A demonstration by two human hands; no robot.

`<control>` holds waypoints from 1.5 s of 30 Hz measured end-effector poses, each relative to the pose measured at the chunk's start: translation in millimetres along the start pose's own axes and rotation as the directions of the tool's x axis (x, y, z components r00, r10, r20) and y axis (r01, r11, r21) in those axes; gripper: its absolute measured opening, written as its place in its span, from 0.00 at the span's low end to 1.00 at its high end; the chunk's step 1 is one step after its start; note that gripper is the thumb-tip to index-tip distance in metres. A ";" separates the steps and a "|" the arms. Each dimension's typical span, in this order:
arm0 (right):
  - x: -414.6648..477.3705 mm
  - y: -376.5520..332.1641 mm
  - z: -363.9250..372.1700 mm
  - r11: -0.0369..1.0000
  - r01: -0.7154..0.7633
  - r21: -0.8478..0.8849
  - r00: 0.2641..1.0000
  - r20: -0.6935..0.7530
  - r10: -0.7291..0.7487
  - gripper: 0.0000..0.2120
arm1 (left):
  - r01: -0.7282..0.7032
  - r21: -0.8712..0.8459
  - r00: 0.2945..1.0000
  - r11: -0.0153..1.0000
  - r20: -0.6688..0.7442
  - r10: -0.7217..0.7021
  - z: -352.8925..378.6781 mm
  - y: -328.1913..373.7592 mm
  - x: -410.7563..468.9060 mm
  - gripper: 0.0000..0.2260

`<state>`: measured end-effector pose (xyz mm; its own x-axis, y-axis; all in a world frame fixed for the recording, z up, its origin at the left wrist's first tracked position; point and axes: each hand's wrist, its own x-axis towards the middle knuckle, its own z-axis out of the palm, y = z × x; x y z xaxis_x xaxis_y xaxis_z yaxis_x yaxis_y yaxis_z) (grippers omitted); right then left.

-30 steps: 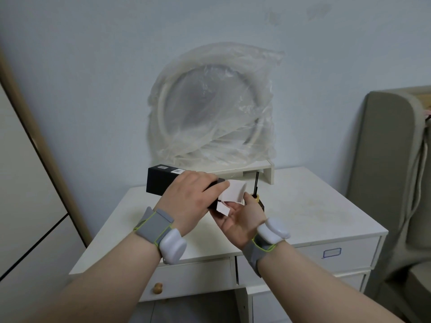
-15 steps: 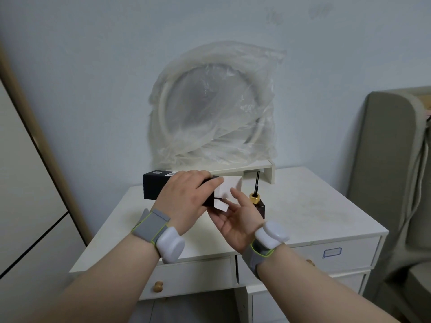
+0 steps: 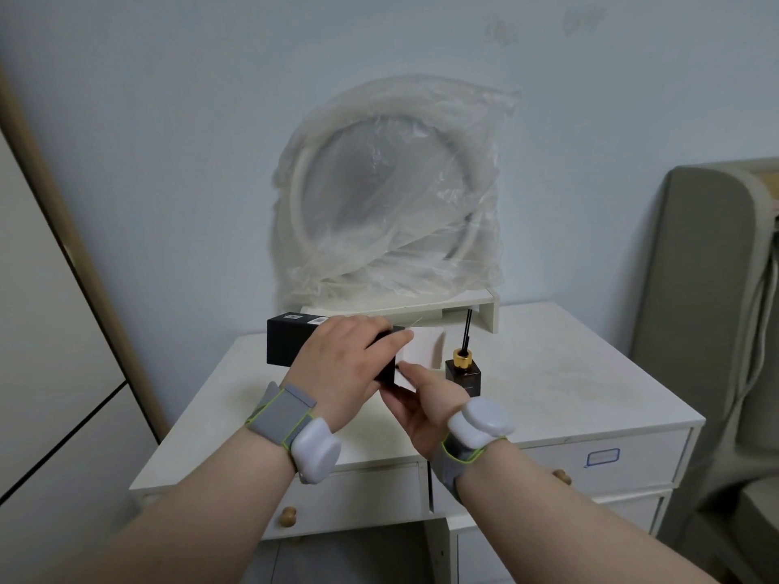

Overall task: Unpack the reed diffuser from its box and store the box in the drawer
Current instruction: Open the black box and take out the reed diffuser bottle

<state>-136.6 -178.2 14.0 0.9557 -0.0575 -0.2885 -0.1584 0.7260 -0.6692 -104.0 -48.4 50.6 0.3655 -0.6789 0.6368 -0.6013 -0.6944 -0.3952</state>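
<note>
— Pale blue wall (image 3: 168, 120) behind, white wooden dresser (image 3: 569, 385) in front, with a round mirror wrapped in clear plastic (image 3: 388, 204) leaning on a small white shelf (image 3: 463, 303). Where is the diffuser?

— Out of its packaging: the small dark glass reed diffuser bottle with a gold collar and black reeds (image 3: 463, 373) stands upright on the dresser top, just right of the hands. The long black cardboard box (image 3: 291, 343) is held sideways above the surface.

— So which step is this?

— Closing the box, I'd say. The left hand (image 3: 345, 364) is wrapped over the box's right end, gripping it from above. The right hand (image 3: 425, 398) is palm up beneath the pale open end flap (image 3: 421, 351), fingertips pressing a lower flap; it pinches nothing that I can see.

— And next?

— Probably tucking the flap in while the left hand steadies the box, then freeing one hand for the wooden knob (image 3: 289, 515) of the left drawer (image 3: 358, 495), which is shut. Both forearms reach forward, wrists banded in grey, the right wrist rolled outward.
</note>
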 end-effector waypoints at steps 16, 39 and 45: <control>18.8 -63.6 -8.2 0.964 0.149 -0.219 0.971 -0.153 -0.185 0.07 | 0.459 -0.372 0.888 0.807 0.216 -0.406 9.7 3.0 26.2 0.31; 67.9 -160.2 -91.1 0.905 0.182 -0.385 0.865 -0.375 -0.333 0.05 | 0.758 -0.585 0.547 0.289 0.329 -0.769 68.4 2.6 76.9 0.31; 82.8 -142.7 -109.6 0.891 0.123 -0.437 0.840 -0.432 -0.328 0.06 | 0.763 -0.570 0.559 0.304 0.346 -0.754 77.1 6.2 73.1 0.31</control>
<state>-62.0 -361.7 10.6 0.7478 -0.5823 -0.3189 -0.1320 0.3404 -0.9310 -26.2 -120.7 43.7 0.9034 0.0616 0.4245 -0.3087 -0.5937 0.7431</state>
